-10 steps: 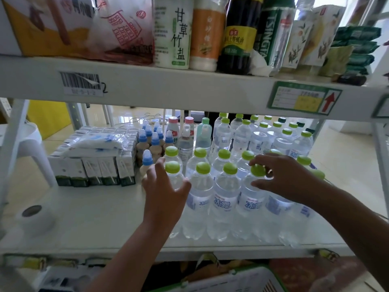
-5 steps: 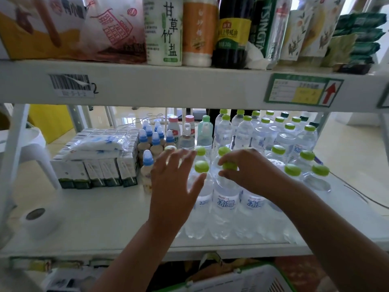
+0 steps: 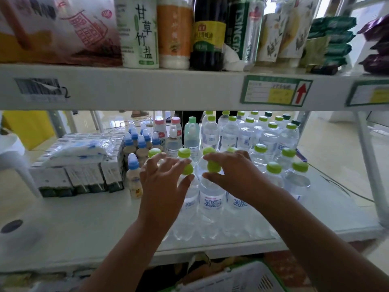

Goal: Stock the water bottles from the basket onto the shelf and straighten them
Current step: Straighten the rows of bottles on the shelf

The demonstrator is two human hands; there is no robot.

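Stocking looked nearly done, we judged: water bottles (image 3: 212, 199) stood in rows on middle shelf (image 3: 84, 224), right of centre; straightening left. Basket (image 3: 235, 279) sat below shelf edge, contents hidden from us. Our left hand (image 3: 164, 184) open, fingers spread, touching front-row green caps. Our right hand (image 3: 233, 171) loosely curled over green cap (image 3: 213, 166), pinching it between thumb and fingers. Bottles clear, green-capped, blue-lettered labels facing front; front row tight, right-hand ones looser. Small blue-capped bottles (image 3: 134, 163) just beside, left.
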